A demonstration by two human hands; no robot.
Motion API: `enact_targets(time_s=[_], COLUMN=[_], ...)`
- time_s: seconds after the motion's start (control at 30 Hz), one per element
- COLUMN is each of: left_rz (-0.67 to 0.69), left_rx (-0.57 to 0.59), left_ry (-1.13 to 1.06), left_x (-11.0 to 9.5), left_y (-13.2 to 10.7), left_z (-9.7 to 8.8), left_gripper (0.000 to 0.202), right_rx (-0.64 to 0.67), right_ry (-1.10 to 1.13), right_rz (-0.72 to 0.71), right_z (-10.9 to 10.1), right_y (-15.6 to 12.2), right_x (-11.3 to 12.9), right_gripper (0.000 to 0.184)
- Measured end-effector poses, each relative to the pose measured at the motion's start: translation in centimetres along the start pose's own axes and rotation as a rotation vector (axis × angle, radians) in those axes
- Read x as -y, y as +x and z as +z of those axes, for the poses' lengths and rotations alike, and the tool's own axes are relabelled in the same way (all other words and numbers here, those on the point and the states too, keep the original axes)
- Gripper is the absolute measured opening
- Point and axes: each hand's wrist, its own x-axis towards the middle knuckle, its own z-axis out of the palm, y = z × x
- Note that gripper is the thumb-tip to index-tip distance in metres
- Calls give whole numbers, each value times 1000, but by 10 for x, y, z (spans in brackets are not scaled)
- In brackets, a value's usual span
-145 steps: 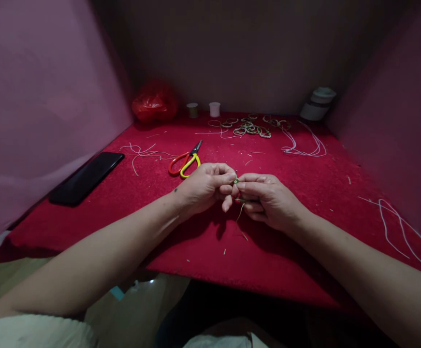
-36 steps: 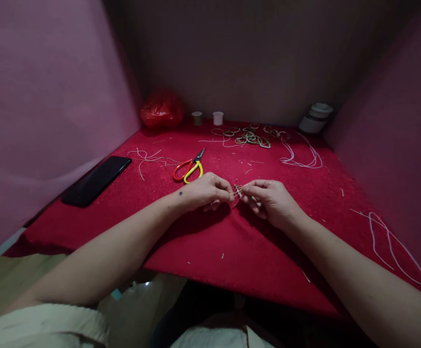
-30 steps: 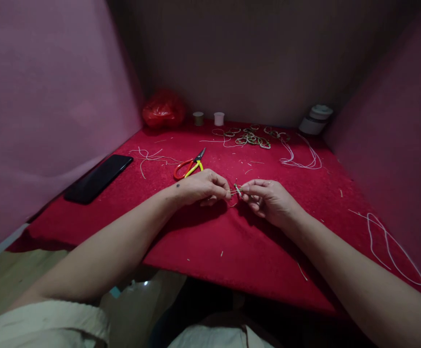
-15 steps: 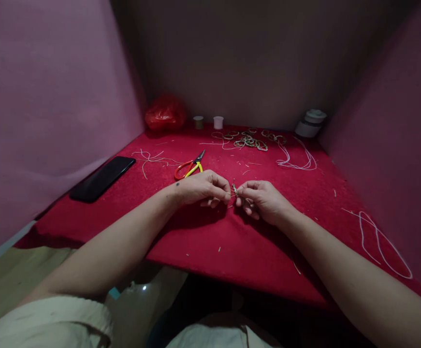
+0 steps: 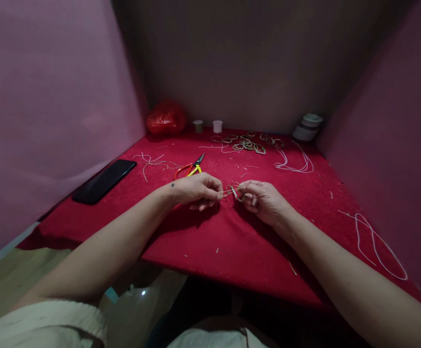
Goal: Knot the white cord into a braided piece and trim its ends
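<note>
My left hand (image 5: pixel 205 191) is closed, thumb and fingertips pinching thin cord ends just above the red cloth. Across from it, my right hand (image 5: pixel 263 198) also pinches thin cord. Stretched between the two hands are fine strands, and a small green-and-white braided cord bracelet (image 5: pixel 235 193) hangs by my right fingertips. Part of the bracelet is hidden behind the right fingers. Behind my left hand lie scissors (image 5: pixel 192 168) with one red and one yellow handle, partly covered by that hand.
A black phone (image 5: pixel 105 181) lies at left. At the back are a red plastic bag (image 5: pixel 166 118), two small cups (image 5: pixel 217 126), a pile of braided cord loops (image 5: pixel 250 145) and a lidded jar (image 5: pixel 307 128). Loose white cord (image 5: pixel 373 232) lies at right. Pink walls enclose both sides.
My hands have moved apart, stretching the strands between them. The braided bracelet has turned and shows more beside my right fingertips.
</note>
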Motion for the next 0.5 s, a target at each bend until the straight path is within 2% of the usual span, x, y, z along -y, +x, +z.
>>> enact_targets(time_s=[0.13, 0.2, 0.27, 0.3, 0.37, 0.4, 0.43, 0.5], left_rz=[-23, -65, -100, -92, -120, -178, -224, -266], left_rx=[12, 27, -28, -126, -453, -602, -674, -739], left_ry=[152, 246, 370, 437, 666, 836, 903, 960], left_x=[4, 3, 3, 3, 5, 7, 10, 15], left_y=[-7, -14, -20, -22, -22, -20, -17, -10], left_z=[-3, -7, -16, -23, -36, -42, -47, -53], left_gripper=[5, 8, 15, 20, 22, 21, 19, 21], right_rx=[-56, -70, -95, -110, -137, -145, -153, -166], right_ry=[63, 73, 90, 100, 120, 129, 136, 148], right_rz=[-39, -52, -63, -68, -74, -76, -79, -80], right_z=[0, -1, -1, -1, -1, -1, -1, -1], right_y=[1, 2, 2, 2, 2, 2, 2, 2], right_x=[0, 0, 1, 1, 2, 2, 3, 3], right_gripper=[17, 19, 20, 20, 20, 20, 19, 18])
